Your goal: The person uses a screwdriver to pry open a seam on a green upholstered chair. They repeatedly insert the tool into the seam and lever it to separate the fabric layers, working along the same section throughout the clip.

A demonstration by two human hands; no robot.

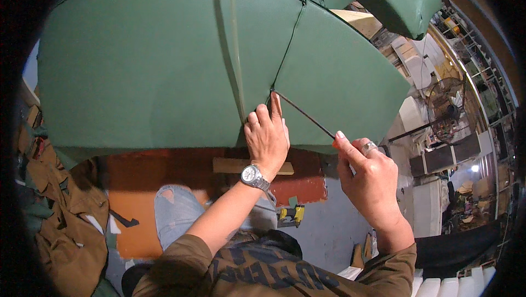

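Grey workshop floor (323, 237), five o'clock, bearing one yellow-and-black power tool (298, 215). Green upholstered panel (142, 67): ten to two o'clock; probably soft-faced, padded. Slim dark rod (307, 115): near centre, tip at seam (288, 45); likely light, stiff; best gripped at its four-o'clock end. Right hand (372, 176): closed round that end. Left hand (267, 135): forefinger extended to tip, others half-curled; any pinch, cannot tell.

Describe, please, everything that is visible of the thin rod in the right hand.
The thin rod is straight and dark, perhaps metal. It slants up-left across the green upholstered panel from the right hand, whose fingers hide its near end. Its far tip meets the dark seam beside the index fingertip of the left hand; whether it goes inside cannot be told.
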